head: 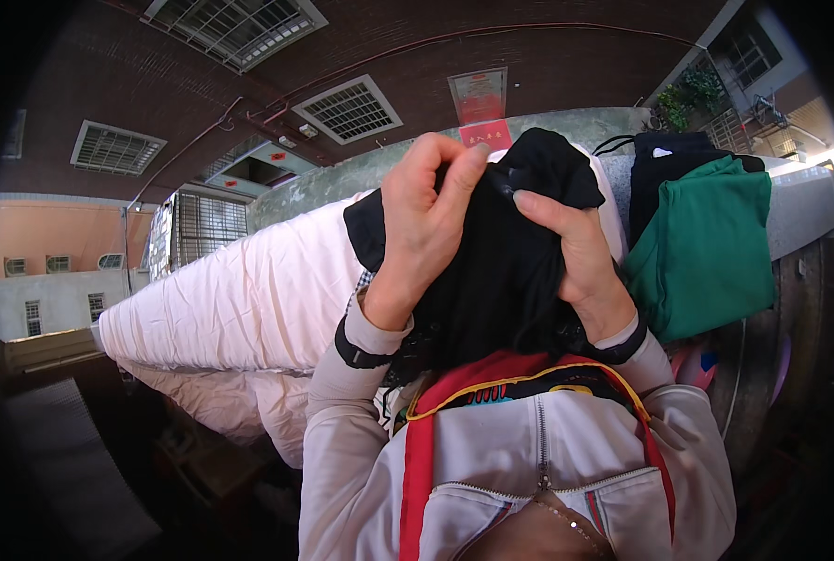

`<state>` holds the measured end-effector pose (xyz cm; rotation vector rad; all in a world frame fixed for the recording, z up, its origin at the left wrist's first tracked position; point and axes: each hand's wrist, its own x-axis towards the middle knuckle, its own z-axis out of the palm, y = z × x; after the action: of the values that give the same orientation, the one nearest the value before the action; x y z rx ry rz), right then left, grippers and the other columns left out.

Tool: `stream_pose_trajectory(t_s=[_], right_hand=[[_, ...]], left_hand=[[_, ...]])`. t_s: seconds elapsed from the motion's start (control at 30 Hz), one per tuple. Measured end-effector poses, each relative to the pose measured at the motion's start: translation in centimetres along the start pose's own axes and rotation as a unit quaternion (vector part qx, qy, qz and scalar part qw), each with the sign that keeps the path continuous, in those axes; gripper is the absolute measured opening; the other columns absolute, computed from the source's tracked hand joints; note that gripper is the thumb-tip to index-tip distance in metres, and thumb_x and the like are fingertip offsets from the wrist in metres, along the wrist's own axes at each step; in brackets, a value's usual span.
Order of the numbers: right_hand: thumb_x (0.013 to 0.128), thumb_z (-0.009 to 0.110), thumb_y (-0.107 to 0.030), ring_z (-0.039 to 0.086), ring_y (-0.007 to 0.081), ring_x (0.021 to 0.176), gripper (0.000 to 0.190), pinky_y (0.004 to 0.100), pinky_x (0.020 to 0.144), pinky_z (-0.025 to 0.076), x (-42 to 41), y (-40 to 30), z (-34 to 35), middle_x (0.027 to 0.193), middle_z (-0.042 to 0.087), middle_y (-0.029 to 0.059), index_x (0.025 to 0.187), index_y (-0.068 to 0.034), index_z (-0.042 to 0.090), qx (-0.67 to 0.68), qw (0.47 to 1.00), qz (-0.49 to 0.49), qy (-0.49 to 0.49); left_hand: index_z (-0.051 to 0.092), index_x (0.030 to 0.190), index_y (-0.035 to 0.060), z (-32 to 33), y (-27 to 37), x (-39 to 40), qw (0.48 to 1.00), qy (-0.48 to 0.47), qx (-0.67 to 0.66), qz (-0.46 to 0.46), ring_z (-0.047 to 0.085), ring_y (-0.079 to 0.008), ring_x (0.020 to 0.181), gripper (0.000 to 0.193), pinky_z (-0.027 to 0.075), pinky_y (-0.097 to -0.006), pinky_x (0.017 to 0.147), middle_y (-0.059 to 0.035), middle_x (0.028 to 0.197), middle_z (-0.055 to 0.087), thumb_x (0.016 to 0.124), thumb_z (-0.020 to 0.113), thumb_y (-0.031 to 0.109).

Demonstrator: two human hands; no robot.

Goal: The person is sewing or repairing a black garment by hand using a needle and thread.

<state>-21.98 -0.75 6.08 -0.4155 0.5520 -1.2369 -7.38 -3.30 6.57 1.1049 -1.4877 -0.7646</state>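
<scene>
A black cloth garment [497, 259] is bunched up in front of my chest, with folds hanging toward my lap. My left hand [424, 217] pinches its upper edge between thumb and bent fingers. On the other side my right hand [585, 256] grips the cloth, its thumb lying on top and its fingers hidden underneath. Between the two thumbs a small pale spot or thread shows on the fabric; it is too small to name. Both wrists have dark bands around the cuffs. Behind the garment lies a pale pink quilt [248, 301], draped along the parapet.
Right of me, a green folded garment [715, 252] and dark clothes [669, 154] lie on the concrete ledge [806, 210]. Past the ledge are a drop to the ground and a brown building wall [417, 42] with barred windows. A red apron [417, 477] covers my front.
</scene>
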Motion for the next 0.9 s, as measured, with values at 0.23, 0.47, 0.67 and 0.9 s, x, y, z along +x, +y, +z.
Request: stream_pose_trajectory(t_s=[0.23,0.47,0.67,0.9], right_hand=[[0.076,0.06,0.004,0.06,0.0129,0.081,0.022,0.0262,0.074,0.05,0.1,0.1,-0.5,0.089,0.06,0.0031,0.095,-0.005,0.056,0.017,0.999,0.016,0.043],[0.077,0.061,0.002,0.058,0.0105,0.08,0.02,0.0243,0.074,0.048,0.0,0.2,-0.5,0.088,0.058,0.0012,0.094,-0.006,0.055,-0.032,0.999,-0.011,0.025],[0.076,0.062,0.004,0.058,0.0106,0.083,0.023,0.0243,0.076,0.048,0.1,0.5,-0.3,0.089,0.058,0.0014,0.097,-0.005,0.055,-0.019,0.998,-0.037,0.038],[0.076,0.061,0.004,0.059,0.0131,0.087,0.029,0.0263,0.08,0.048,0.3,0.2,-0.3,0.094,0.06,0.0047,0.103,-0.004,0.055,-0.011,0.998,-0.057,0.02]], left_hand=[[0.059,0.081,0.0025,0.0,2.5,-0.6,0.98,0.005,0.121,0.155,0.052,-0.017,0.055,0.013,0.04,-0.0251,0.048,-0.0062,0.069,0.054,0.071,0.068,0.003],[0.062,0.088,0.0003,-0.2,2.3,-1.1,0.996,-0.072,0.047,-0.036,0.059,-0.0111,0.061,0.013,0.047,-0.0218,0.056,-0.0076,0.074,0.061,0.075,0.061,0.0],[0.061,0.097,0.0014,0.2,2.2,-1.2,0.998,-0.063,0.028,-0.002,0.062,-0.0108,0.068,0.02,0.048,-0.0212,0.063,-0.0078,0.077,0.063,0.077,0.06,-0.001],[0.055,0.109,-0.0012,0.1,2.2,-1.3,0.997,-0.074,-0.014,-0.032,0.057,-0.0076,0.076,0.025,0.045,-0.019,0.07,-0.0047,0.087,0.062,0.084,0.051,-0.004]])
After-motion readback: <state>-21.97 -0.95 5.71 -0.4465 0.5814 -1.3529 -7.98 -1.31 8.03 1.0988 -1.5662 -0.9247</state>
